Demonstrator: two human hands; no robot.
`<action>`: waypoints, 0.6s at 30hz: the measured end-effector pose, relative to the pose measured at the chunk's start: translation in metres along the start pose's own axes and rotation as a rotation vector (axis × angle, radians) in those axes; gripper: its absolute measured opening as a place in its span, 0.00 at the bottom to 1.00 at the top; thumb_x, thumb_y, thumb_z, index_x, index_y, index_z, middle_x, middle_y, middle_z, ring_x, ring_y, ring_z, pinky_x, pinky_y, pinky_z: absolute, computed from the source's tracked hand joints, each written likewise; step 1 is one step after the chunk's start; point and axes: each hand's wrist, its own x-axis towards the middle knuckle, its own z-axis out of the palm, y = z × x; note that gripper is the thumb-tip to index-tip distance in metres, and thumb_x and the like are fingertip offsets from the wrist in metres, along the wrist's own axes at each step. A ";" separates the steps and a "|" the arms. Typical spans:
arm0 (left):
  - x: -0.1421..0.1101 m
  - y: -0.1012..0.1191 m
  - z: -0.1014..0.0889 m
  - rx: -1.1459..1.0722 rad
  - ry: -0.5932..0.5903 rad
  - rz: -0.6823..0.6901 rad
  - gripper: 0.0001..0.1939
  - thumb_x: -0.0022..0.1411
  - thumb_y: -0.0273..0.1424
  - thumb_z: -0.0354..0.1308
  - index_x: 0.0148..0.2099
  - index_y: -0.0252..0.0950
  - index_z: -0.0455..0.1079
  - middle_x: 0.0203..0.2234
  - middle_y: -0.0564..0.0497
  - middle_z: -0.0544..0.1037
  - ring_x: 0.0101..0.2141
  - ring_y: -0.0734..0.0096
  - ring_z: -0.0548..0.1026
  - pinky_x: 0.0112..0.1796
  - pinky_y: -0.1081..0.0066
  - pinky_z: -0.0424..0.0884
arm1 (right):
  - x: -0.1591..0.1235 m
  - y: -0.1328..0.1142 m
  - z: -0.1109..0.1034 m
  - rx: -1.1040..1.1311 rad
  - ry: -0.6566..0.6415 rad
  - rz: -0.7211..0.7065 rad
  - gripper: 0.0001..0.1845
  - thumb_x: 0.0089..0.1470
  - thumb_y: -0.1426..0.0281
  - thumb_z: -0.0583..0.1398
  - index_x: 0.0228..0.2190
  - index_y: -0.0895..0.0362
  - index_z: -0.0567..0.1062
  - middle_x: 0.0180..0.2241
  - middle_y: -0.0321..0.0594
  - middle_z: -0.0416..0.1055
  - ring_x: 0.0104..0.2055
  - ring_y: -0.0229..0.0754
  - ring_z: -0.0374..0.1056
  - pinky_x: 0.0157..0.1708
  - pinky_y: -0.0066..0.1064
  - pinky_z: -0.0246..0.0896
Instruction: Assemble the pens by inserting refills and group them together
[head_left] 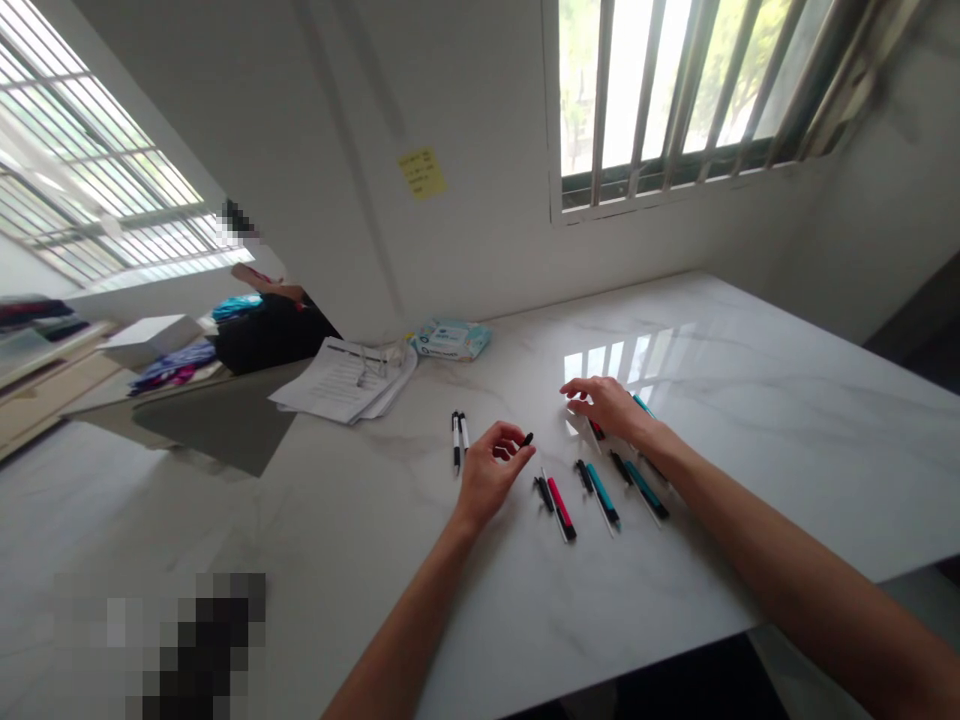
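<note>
My left hand (491, 472) pinches a small black pen part (528, 439) between thumb and fingertips. Just behind it lie two assembled black-and-white pens (456, 440), one partly hidden by the hand. My right hand (606, 405) hovers low over another group of pen parts, fingers apart and nothing seen in them; a red and black barrel (597, 430) shows under it. Nearer to me are groups of pen pieces: a red barrel (559, 503) with a white refill and black piece, a teal barrel (601, 490), and a second teal barrel (645, 486).
Papers (349, 380) with glasses on them and a wipes packet (452, 340) lie along the wall. A yellow note (422, 173) is stuck above. The marble-patterned table (787, 420) reaches right under a barred window. At left, a white box (150, 340) and clothes sit on another surface.
</note>
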 end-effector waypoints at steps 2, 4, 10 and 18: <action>0.000 0.001 0.000 0.043 0.014 0.016 0.08 0.60 0.37 0.66 0.38 0.38 0.73 0.33 0.53 0.78 0.31 0.72 0.72 0.37 0.70 0.70 | 0.001 -0.003 0.000 -0.008 -0.001 0.019 0.11 0.58 0.74 0.63 0.41 0.52 0.82 0.35 0.40 0.81 0.37 0.45 0.76 0.42 0.37 0.70; 0.000 0.004 -0.001 0.089 0.038 0.040 0.07 0.61 0.35 0.65 0.39 0.39 0.74 0.33 0.53 0.79 0.32 0.72 0.73 0.38 0.70 0.69 | 0.000 -0.009 -0.001 0.085 0.053 0.031 0.09 0.58 0.74 0.62 0.39 0.53 0.83 0.34 0.40 0.81 0.37 0.45 0.76 0.43 0.38 0.71; -0.002 0.012 -0.005 0.179 0.104 0.112 0.04 0.61 0.32 0.65 0.39 0.39 0.76 0.34 0.53 0.81 0.33 0.70 0.73 0.37 0.69 0.68 | -0.015 -0.050 -0.001 0.834 0.015 0.085 0.14 0.51 0.61 0.70 0.38 0.55 0.80 0.38 0.42 0.82 0.42 0.45 0.79 0.49 0.40 0.74; -0.003 0.013 -0.006 0.193 0.066 0.182 0.03 0.61 0.30 0.65 0.39 0.39 0.76 0.33 0.53 0.81 0.32 0.71 0.73 0.36 0.69 0.68 | -0.025 -0.073 0.008 0.966 -0.121 0.088 0.16 0.48 0.63 0.72 0.37 0.56 0.80 0.37 0.40 0.81 0.41 0.44 0.78 0.48 0.38 0.73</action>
